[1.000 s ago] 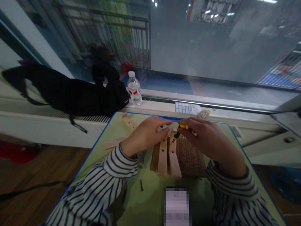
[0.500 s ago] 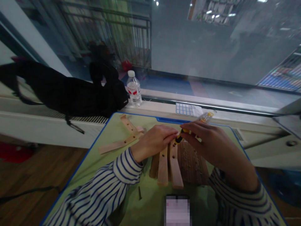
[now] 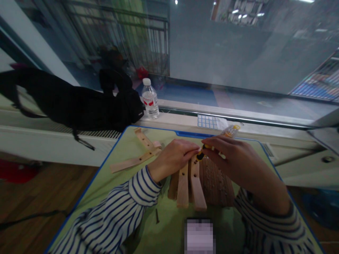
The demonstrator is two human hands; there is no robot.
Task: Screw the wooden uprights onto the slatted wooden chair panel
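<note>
A bundle of pale wooden slats with drilled holes lies on the green table, beside a brown woven panel. My left hand is curled over the slats' far ends, its fingertips pinched at the top of one slat. My right hand grips a small yellow-and-black screwdriver whose tip meets the slat just by my left fingertips. Striped sleeves cover both forearms.
Two loose wooden slats lie at the table's far left. A dark screw rests near the front. On the sill behind stand a water bottle, a black bag, a grid card and a plastic packet.
My hands and the slats now sit a little nearer and more to the right in view. The two loose slats at the left, partly hidden a second ago, are in full sight.
</note>
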